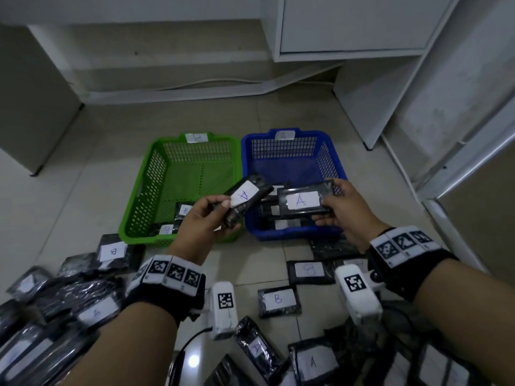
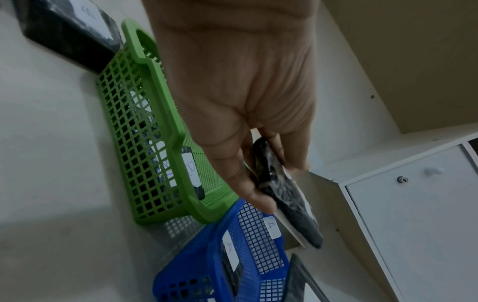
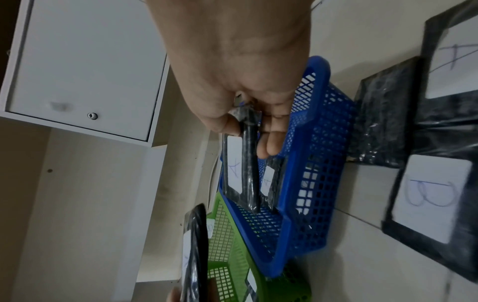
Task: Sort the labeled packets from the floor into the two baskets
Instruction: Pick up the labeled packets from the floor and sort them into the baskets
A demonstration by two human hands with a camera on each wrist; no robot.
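Note:
Two baskets stand side by side on the floor: a green basket (image 1: 139,190) tagged B on the left, a blue basket (image 1: 338,162) tagged A on the right. My left hand (image 1: 207,215) pinches a black packet labeled A (image 1: 245,196) over the seam between the baskets. My right hand (image 1: 338,207) grips another black packet labeled A (image 1: 302,201) flat above the blue basket. In the left wrist view, fingers and thumb clamp the packet (image 2: 287,204) edge-on. The right wrist view shows the right hand's packet (image 3: 249,163) over the blue basket (image 3: 318,163). Two B packets (image 1: 184,211) lie in the green basket.
Many black packets labeled A or B lie on the tiled floor: a heap at the left (image 1: 55,296), B packets (image 1: 278,300) near the middle, A packets (image 1: 313,362) at the bottom. White cabinets (image 1: 354,26) and a wall stand behind the baskets.

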